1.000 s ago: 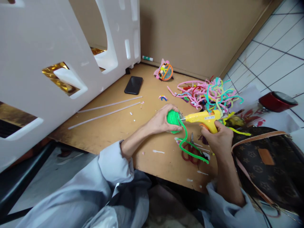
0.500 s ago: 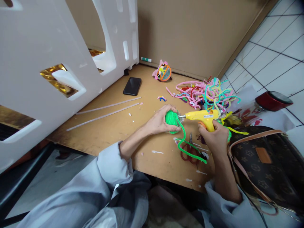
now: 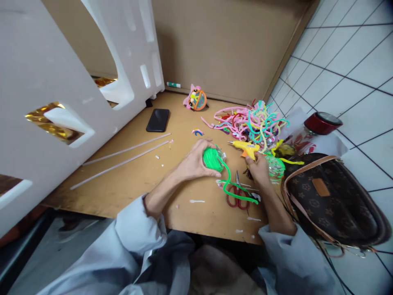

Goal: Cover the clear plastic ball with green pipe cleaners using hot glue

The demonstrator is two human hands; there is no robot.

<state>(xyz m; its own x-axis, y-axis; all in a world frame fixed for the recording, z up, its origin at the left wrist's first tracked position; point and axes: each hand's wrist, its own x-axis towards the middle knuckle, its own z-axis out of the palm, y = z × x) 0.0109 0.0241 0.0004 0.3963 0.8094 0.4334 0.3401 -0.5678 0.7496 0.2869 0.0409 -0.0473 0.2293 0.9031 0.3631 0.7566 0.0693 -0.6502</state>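
My left hand (image 3: 196, 162) is wrapped round a ball coiled with green pipe cleaner (image 3: 212, 159); a clear part shows on its right side. From the ball a loose green tail (image 3: 227, 186) curves down over red-handled scissors (image 3: 238, 198) on the table. A yellow hot glue gun (image 3: 247, 148) is gripped in my right hand (image 3: 258, 168), its metal nozzle pointing left, apart from the ball. Close behind that hand lies another round clear piece with green on it (image 3: 275, 167).
A heap of pink, teal and yellow pipe cleaners (image 3: 245, 121) lies at the back right, near a red-lidded jar (image 3: 319, 125) and a brown handbag (image 3: 334, 200). Two glue sticks (image 3: 123, 164), a phone (image 3: 157, 120) and a small decorated animal figure (image 3: 196, 98) are on the table (image 3: 184, 217).
The glue gun's nozzle has drawn back from the green ball, leaving a gap. My left hand still holds the ball. The whole view has shifted, so things appear further left.
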